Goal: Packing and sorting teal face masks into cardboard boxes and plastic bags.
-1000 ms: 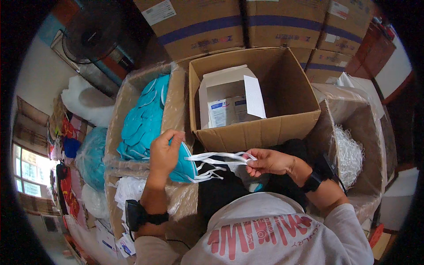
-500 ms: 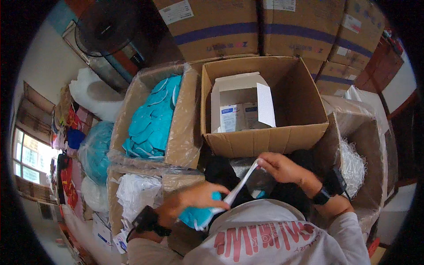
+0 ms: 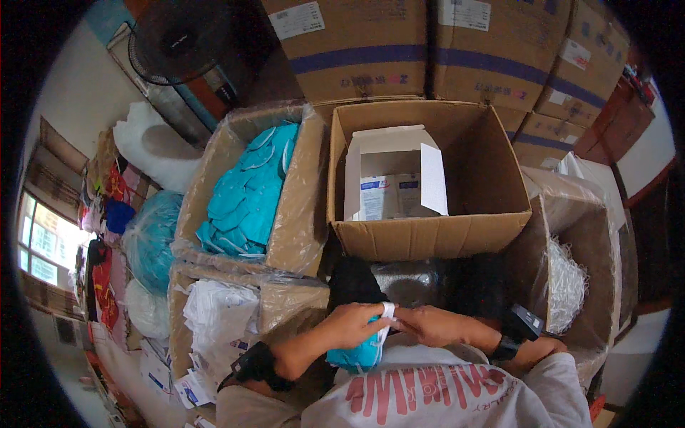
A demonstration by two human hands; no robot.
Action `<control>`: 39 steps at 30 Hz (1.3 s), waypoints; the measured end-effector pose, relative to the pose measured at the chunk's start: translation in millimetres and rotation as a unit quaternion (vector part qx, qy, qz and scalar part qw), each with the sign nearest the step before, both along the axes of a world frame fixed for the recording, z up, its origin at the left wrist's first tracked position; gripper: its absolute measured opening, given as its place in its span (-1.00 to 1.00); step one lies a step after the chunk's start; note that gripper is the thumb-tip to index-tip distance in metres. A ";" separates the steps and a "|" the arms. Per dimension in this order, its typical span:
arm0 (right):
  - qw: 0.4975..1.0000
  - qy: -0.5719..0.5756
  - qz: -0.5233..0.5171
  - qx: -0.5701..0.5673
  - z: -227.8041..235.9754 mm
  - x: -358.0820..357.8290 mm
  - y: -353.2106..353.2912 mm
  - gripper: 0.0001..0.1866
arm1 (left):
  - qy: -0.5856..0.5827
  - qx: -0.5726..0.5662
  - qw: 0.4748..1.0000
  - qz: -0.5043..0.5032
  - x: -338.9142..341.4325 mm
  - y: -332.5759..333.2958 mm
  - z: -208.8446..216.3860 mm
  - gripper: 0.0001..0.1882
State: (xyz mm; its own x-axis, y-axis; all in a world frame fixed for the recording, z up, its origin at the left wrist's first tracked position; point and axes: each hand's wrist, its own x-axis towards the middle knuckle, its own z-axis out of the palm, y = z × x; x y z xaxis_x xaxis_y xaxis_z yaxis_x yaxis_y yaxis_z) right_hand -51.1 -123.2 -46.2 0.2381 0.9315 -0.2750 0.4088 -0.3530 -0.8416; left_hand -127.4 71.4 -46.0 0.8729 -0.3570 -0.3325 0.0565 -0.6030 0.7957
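Note:
In front of my lap, my left hand (image 3: 351, 324) is closed around a teal face mask (image 3: 353, 357), which hangs below its fingers. A white elastic strap (image 3: 388, 312) runs up from the mask and loops over my left fingertips. My right hand (image 3: 428, 324) meets the left one there, its fingers pinched at the strap; its fingertips are partly hidden. More teal face masks (image 3: 246, 200) fill a plastic-lined carton ahead on the left. Loose white straps (image 3: 567, 285) lie heaped in a carton on the right.
A large open carton (image 3: 428, 239) ahead holds an open white box (image 3: 432, 182) with printed pouches (image 3: 378, 196). White printed bags (image 3: 217, 317) fill a carton by my left forearm. Stacked sealed cartons (image 3: 364, 57) stand behind; a black fan (image 3: 175, 43) is at the far left.
My right hand has come down to meet my left, and the strap stretched between them is now short and looped at the left fingers. The mask has shifted right, toward my middle.

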 end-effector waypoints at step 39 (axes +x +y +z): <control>0.809 0.407 -0.360 0.223 0.9 99.3 -29.1 -0.68 | -0.110 -0.353 0.874 0.314 92.0 21.8 121.7 -0.60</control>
